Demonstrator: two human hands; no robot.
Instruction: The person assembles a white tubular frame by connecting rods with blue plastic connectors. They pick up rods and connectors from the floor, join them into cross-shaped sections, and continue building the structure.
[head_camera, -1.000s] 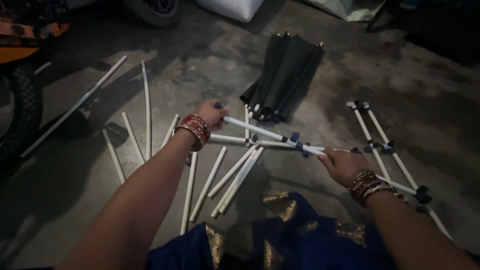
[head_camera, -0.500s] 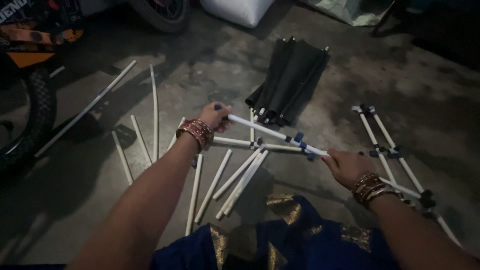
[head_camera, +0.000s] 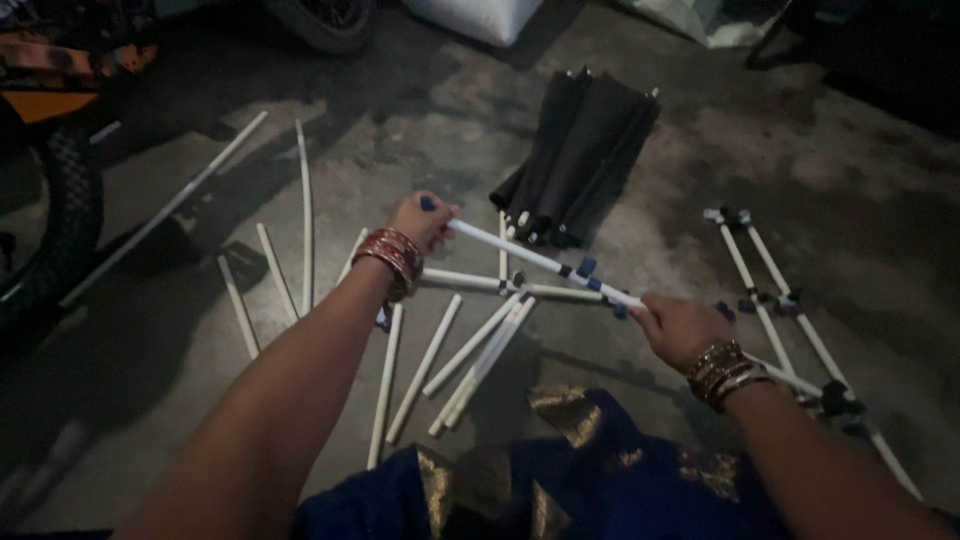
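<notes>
Step in hand, by my read: you're handling one white rod w/ blue clips, held off the concrete floor between both hands, slanting from far-left down to near-right.

Your left hand is closed round the far-left end, at the blue end cap. Your right hand is closed round the near-right end; fingers hidden, so exact grip can't be told.

Below the rod: loose white rods fanned on the floor, more to the left. Right: jointed rod pairs w/ clips, lying flat. Far centre: folded black fabric bundle. Far left: tyre.

Next move, as a judgement: calls for keeping both ends firm and the rod clear of the pile underneath; clips near your right hand look likely to snag.
</notes>
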